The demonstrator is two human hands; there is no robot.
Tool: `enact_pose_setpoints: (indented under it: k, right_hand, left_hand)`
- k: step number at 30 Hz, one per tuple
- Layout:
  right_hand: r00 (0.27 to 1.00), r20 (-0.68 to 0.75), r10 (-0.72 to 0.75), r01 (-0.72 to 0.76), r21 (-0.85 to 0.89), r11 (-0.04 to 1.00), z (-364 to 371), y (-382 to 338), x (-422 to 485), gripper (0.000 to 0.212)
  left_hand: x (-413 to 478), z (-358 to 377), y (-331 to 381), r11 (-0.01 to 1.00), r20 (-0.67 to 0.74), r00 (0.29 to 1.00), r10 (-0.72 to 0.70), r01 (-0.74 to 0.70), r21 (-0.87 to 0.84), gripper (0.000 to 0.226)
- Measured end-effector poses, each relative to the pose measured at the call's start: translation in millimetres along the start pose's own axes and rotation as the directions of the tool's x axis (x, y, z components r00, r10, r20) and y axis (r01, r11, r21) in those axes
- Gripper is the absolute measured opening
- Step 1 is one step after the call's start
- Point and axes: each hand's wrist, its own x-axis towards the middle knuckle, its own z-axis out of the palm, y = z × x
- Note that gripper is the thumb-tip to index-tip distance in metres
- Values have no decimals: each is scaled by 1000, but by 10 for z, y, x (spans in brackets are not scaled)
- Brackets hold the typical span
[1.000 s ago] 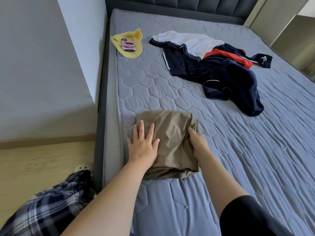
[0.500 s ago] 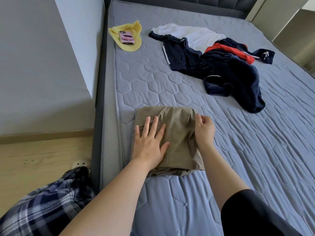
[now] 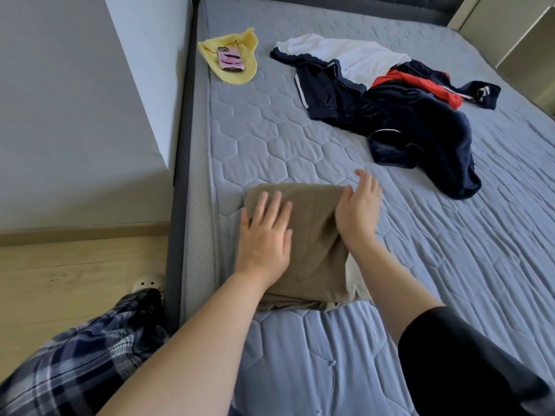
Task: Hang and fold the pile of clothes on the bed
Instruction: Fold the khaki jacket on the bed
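A folded khaki garment [image 3: 312,235] lies on the grey quilted bed [image 3: 270,139] near its left edge. My left hand [image 3: 265,235] presses flat on the garment's left half, fingers straight and spread. Along the garment's right edge rests my right hand [image 3: 359,208], fingers straight and pointing away from me. A heap of unfolded clothes [image 3: 399,112], navy with white and red parts, lies further up the bed to the right.
A pink phone [image 3: 230,57] lies on a yellow cloth [image 3: 237,70] at the bed's far left edge. A grey wall block [image 3: 75,115] and wooden floor [image 3: 60,271] are left of the bed. My plaid trouser leg [image 3: 81,355] is at the lower left.
My right hand let go of the garment's right edge, straightened and slid further up along it. My left hand stayed pressed on the garment.
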Motion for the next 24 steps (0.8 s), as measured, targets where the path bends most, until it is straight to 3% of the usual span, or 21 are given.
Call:
enact_pose_setpoints:
  k: [1, 3, 5, 7, 9, 11, 13, 15, 17, 20, 21, 22, 24]
  right_hand:
    - [981, 14, -191, 192, -34, 981, 7, -106, -95, 39]
    - [857, 237, -458, 494, -119, 861, 120, -217, -299, 47]
    - [749, 488, -448, 592, -188, 784, 274, -139, -433, 55]
    - [783, 579, -227, 431, -240, 870, 364, 96, -413, 57]
    - [819, 574, -15, 216, -283, 934, 396, 304, -369, 58]
    - [817, 575, 43, 154, -290, 944, 421, 362, -358, 59]
    - [796, 603, 58, 152, -292, 944, 434, 332, -348, 59]
    - [768, 632, 105, 159, -347, 924, 419, 261, -268, 59]
    - [772, 614, 165, 128, -404, 906, 412, 134, -176, 61]
    - [827, 529, 189, -14, -316, 949, 497, -69, -235, 63]
    - [838, 519, 168, -2, -306, 952, 541, -86, -319, 63]
    - [850, 510, 133, 40, -313, 949, 579, -66, -427, 63]
    - [891, 452, 42, 110, -304, 946, 649, 42, -607, 62]
  left_hand:
    - [34, -10, -61, 998, 19, 998, -56, 56, 9, 55]
    - [62, 33, -141, 992, 127, 985, -120, 115, 46, 58]
    - [38, 98, -179, 991, 209, 970, -127, 116, 66, 62]
    - [-5, 155, -215, 991, 275, 953, -129, 120, 51, 66]
    - [-27, 191, -253, 992, 310, 944, -112, 122, -12, 66]
    - [18, 188, -272, 957, 261, 954, -149, 206, -205, 62]
    - [109, 136, -314, 793, 193, 914, -357, 406, -455, 59]
    - [215, 69, -378, 582, 242, 806, -540, 565, -585, 59]
    - [315, 18, -433, 472, 348, 746, -568, 641, -605, 52]
    - [360, -38, -476, 226, 509, 669, -542, 699, -678, 29]
    - [351, -46, -503, 210, 538, 653, -532, 718, -664, 22]
    - [342, -53, -526, 278, 543, 661, -517, 730, -624, 20]
    - [337, -45, -566, 544, 462, 727, -509, 687, -482, 26]
